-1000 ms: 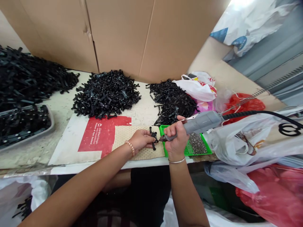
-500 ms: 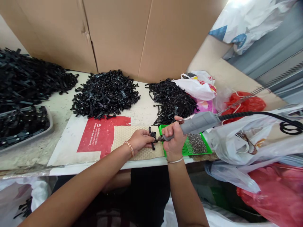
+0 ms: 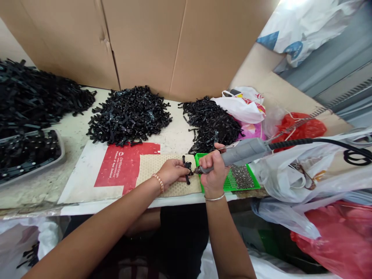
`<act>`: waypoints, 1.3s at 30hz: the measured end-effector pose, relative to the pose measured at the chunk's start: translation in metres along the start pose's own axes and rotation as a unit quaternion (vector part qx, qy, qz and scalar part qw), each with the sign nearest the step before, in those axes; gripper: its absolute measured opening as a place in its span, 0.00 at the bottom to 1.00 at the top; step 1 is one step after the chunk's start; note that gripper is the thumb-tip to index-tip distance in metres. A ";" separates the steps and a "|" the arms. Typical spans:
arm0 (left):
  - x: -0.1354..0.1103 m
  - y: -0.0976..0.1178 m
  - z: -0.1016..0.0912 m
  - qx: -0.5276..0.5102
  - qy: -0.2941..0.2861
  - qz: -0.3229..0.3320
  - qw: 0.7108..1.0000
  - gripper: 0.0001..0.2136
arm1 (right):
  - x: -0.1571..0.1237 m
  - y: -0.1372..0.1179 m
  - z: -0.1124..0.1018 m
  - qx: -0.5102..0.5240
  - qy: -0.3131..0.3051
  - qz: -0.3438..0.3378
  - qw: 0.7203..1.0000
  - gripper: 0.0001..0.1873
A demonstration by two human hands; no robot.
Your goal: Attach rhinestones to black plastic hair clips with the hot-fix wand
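My left hand (image 3: pixel 172 171) pinches a small black plastic part (image 3: pixel 187 169) over a beige honeycomb mat (image 3: pixel 151 166). My right hand (image 3: pixel 213 172) is wrapped round a grey electric screwdriver (image 3: pixel 241 152), whose tip touches the black part from the right. A black cable (image 3: pixel 319 140) runs from the tool off to the right. Just behind my right hand sits a green tray (image 3: pixel 229 184) with a heap of small metal screws (image 3: pixel 241 176).
Piles of black plastic parts lie at the back: far left (image 3: pixel 35 97), centre (image 3: pixel 129 114), right (image 3: pixel 210 122). A grey tray (image 3: pixel 27 155) of parts sits left. A red and white sheet (image 3: pixel 116 166) covers the table. Plastic bags (image 3: pixel 305 174) crowd the right; cardboard (image 3: pixel 151 42) walls the back.
Almost nothing differs. The view shifted slightly a second ago; both hands stay in place with the screwdriver tip held against the black part.
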State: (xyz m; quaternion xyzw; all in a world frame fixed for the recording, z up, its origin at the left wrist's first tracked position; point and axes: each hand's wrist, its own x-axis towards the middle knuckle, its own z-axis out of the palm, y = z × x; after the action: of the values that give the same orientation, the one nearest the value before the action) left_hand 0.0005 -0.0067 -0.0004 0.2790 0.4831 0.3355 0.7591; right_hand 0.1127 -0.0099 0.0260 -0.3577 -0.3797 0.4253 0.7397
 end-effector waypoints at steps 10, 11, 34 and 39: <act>0.001 -0.001 0.000 -0.003 -0.004 0.001 1.000 0.06 | 0.001 -0.001 0.001 0.012 0.007 -0.011 1.000 0.17; 0.001 -0.001 0.000 -0.002 -0.003 0.001 1.000 0.06 | 0.001 -0.001 0.001 0.013 0.006 -0.012 1.000 0.17; 0.002 -0.002 -0.001 0.001 -0.010 0.006 1.000 0.05 | -0.002 -0.003 0.002 -0.005 0.006 -0.004 1.000 0.19; 0.003 -0.002 -0.001 -0.002 -0.010 0.005 1.000 0.05 | -0.001 -0.002 0.002 -0.008 0.008 -0.016 1.000 0.18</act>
State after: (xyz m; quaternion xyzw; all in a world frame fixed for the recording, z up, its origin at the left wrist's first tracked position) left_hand 0.0005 -0.0059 -0.0039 0.2834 0.4735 0.3371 0.7628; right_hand 0.1115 -0.0110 0.0285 -0.3608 -0.3825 0.4078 0.7464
